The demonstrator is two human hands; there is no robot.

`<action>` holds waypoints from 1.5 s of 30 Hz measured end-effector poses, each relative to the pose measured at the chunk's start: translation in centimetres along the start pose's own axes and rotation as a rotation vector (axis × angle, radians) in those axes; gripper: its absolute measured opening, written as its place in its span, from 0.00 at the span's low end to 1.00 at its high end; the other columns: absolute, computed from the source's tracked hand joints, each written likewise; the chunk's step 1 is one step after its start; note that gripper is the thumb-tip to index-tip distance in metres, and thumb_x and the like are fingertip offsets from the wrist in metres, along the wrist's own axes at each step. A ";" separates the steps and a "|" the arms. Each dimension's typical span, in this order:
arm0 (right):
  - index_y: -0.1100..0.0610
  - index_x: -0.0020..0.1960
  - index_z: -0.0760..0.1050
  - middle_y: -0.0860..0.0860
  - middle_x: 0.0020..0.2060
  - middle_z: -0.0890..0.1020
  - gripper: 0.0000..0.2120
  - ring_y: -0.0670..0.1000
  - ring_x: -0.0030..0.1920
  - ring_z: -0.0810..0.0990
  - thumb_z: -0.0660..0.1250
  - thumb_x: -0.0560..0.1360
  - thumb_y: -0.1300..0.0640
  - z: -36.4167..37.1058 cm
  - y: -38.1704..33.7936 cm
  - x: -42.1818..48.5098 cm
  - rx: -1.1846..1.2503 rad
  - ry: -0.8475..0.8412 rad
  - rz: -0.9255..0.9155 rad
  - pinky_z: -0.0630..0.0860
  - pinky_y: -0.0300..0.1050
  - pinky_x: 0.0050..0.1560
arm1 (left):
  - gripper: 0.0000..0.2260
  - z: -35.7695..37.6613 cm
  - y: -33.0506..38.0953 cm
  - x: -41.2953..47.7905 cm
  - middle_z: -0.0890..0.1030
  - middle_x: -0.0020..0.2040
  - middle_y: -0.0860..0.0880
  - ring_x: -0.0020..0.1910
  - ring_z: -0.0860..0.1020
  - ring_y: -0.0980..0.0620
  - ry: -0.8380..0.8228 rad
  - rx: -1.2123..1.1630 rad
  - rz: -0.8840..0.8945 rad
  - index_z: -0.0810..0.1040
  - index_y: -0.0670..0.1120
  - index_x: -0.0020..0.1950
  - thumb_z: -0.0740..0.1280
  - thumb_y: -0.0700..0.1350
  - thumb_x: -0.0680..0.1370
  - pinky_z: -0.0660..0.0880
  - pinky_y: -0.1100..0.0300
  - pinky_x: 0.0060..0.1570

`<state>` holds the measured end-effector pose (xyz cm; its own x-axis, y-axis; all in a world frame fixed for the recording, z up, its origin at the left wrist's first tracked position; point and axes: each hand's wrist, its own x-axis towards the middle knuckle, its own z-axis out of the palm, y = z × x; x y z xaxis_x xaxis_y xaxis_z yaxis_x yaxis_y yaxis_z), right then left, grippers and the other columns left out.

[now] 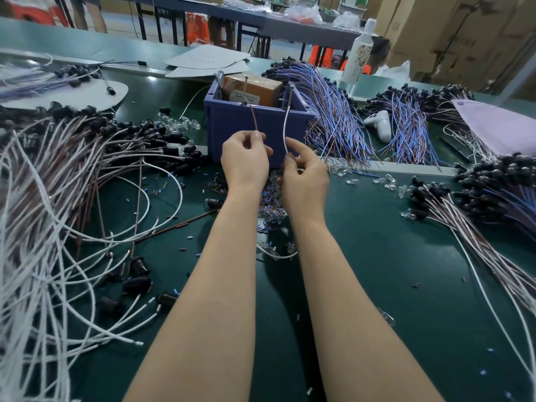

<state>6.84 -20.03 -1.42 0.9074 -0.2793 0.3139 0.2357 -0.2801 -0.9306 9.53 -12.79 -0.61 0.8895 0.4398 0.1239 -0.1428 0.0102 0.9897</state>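
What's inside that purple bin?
A labelled cardboard box and metal rods show above the rim of the purple bin; its walls hide the floor and the box's lower part. The left hand pinches a brown wire, the right hand a white wire.

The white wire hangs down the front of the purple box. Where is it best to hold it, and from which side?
Pinch the white wire at its free lower end, coming from the right and below, as the right hand does. Its top is caught at the purple box rim, and it is thin, so a thumb-and-forefinger pinch suits it.
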 end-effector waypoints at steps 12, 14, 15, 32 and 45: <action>0.54 0.60 0.76 0.45 0.32 0.74 0.14 0.50 0.35 0.73 0.58 0.78 0.65 0.0 0.2 0.0 0.007 0.076 -0.004 0.76 0.52 0.45 | 0.09 0.1 0.3 -0.2 0.78 0.33 0.52 0.33 0.76 0.56 0.127 -0.023 0.050 0.76 0.44 0.47 0.58 0.43 0.82 0.76 0.56 0.46; 0.55 0.60 0.76 0.44 0.32 0.73 0.14 0.47 0.33 0.72 0.58 0.78 0.64 0.1 0.3 0.0 -0.003 0.088 -0.014 0.75 0.49 0.44 | 0.09 0.0 0.4 0.1 0.78 0.33 0.51 0.36 0.76 0.53 0.094 -0.019 0.023 0.76 0.44 0.47 0.58 0.43 0.82 0.77 0.50 0.51; 0.55 0.60 0.76 0.43 0.31 0.73 0.14 0.46 0.32 0.72 0.58 0.78 0.64 0.1 0.3 0.0 -0.003 0.092 -0.016 0.74 0.47 0.44 | 0.09 0.0 0.3 0.2 0.78 0.32 0.51 0.36 0.76 0.52 0.078 -0.016 0.014 0.76 0.44 0.47 0.58 0.43 0.82 0.76 0.49 0.52; 0.55 0.62 0.76 0.49 0.43 0.78 0.15 0.50 0.41 0.75 0.58 0.79 0.63 0.1 0.1 0.0 0.005 0.017 -0.005 0.76 0.51 0.49 | 0.08 -0.1 0.1 0.7 0.78 0.33 0.52 0.34 0.74 0.55 -0.012 -0.003 0.008 0.76 0.47 0.46 0.58 0.44 0.81 0.73 0.54 0.44; 0.55 0.61 0.77 0.49 0.46 0.79 0.15 0.46 0.45 0.76 0.59 0.79 0.63 0.1 0.2 0.1 0.001 -0.011 -0.017 0.73 0.41 0.51 | 0.08 -0.1 0.0 0.7 0.79 0.33 0.53 0.31 0.75 0.58 -0.034 0.002 0.007 0.77 0.45 0.47 0.59 0.43 0.81 0.74 0.59 0.40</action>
<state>7.00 -20.01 -1.59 0.9069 -0.2646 0.3279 0.2519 -0.2835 -0.9253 10.08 -12.45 -0.49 0.9029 0.4087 0.1334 -0.1486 0.0055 0.9889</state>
